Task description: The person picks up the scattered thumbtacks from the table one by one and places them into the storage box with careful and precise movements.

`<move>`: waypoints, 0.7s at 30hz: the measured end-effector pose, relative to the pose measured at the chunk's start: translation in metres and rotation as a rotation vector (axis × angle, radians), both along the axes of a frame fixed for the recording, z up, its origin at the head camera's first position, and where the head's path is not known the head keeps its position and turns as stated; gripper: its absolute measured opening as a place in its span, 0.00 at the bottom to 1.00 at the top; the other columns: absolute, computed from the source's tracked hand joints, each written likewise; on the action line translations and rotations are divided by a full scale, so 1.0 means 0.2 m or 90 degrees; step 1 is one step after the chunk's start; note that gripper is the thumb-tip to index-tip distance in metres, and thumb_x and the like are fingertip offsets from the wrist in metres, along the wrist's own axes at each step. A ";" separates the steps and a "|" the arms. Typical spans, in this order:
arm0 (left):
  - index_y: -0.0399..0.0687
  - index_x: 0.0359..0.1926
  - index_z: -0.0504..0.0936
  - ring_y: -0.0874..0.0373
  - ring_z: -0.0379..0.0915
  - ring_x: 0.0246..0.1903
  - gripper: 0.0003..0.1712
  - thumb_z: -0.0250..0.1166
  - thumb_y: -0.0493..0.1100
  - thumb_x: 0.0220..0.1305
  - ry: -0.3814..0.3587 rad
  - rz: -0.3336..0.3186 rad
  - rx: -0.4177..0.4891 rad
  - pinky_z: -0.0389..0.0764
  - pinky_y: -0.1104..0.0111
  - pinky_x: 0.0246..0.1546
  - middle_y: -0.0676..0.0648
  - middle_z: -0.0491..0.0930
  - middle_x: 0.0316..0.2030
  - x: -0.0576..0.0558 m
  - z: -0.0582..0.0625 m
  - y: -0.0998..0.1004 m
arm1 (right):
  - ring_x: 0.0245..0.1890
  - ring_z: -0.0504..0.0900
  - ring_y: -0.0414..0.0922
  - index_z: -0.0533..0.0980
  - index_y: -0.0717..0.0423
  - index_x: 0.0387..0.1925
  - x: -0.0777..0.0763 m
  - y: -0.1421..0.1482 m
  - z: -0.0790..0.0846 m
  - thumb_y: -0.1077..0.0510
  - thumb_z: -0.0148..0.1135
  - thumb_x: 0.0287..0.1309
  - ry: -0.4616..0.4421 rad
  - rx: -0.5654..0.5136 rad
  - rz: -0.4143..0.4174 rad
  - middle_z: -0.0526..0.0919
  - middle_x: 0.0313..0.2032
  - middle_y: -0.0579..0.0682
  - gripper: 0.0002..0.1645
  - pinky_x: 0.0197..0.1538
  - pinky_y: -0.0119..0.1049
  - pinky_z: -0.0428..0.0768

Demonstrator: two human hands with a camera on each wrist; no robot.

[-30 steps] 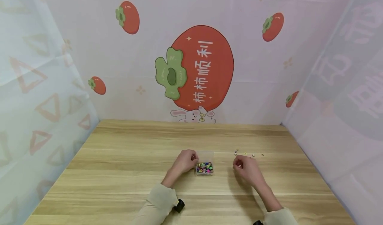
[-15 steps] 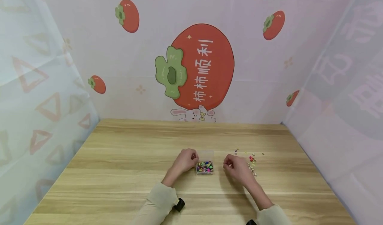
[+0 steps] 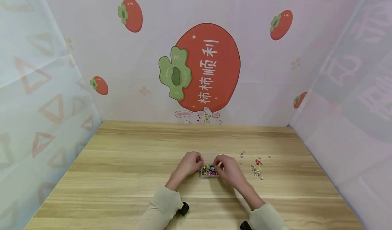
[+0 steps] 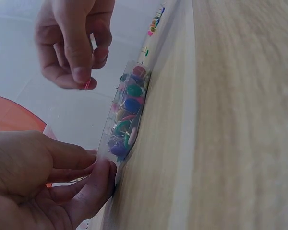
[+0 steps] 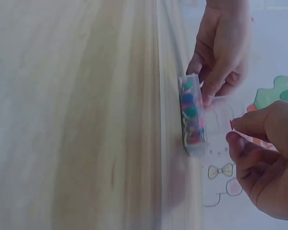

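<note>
A small clear plastic box point(image 3: 209, 176) stands on the table, full of colourful thumbtacks point(image 4: 133, 104). Its transparent lid point(image 3: 209, 157) is raised at the back and hard to make out. My left hand point(image 3: 188, 164) holds the box's left end, with thumb and finger pinching the corner in the left wrist view. Just over the box's right side, my right hand point(image 3: 231, 171) pinches a small red thumbtack point(image 5: 231, 125) between thumb and index fingertip. In both wrist views this thumbtack is apart from the box.
Loose thumbtacks lie scattered on the wooden table point(image 3: 137, 182) right of the box, including several pale metallic ones point(image 3: 255, 171) and a red cluster point(image 3: 258, 162). A printed cloth backdrop point(image 3: 260, 87) rises behind the table, with cloth sides left and right.
My right hand has moved left from the scattered thumbtacks to above the box, uncovering several of them. The left hand stays at the box.
</note>
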State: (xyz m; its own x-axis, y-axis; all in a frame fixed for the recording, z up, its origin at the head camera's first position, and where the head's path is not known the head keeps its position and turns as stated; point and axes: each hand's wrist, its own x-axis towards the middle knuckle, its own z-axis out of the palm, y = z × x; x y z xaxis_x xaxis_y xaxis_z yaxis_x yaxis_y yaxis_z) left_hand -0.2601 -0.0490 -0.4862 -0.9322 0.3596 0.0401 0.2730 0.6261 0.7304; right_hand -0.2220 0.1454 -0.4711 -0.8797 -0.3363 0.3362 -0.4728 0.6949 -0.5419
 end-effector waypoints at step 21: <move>0.44 0.28 0.81 0.62 0.70 0.23 0.07 0.65 0.35 0.64 0.003 0.006 -0.015 0.72 0.72 0.25 0.49 0.81 0.25 0.00 0.02 0.00 | 0.26 0.79 0.36 0.84 0.56 0.32 -0.03 -0.14 0.00 0.67 0.67 0.56 -0.033 0.050 0.017 0.86 0.30 0.47 0.04 0.31 0.27 0.76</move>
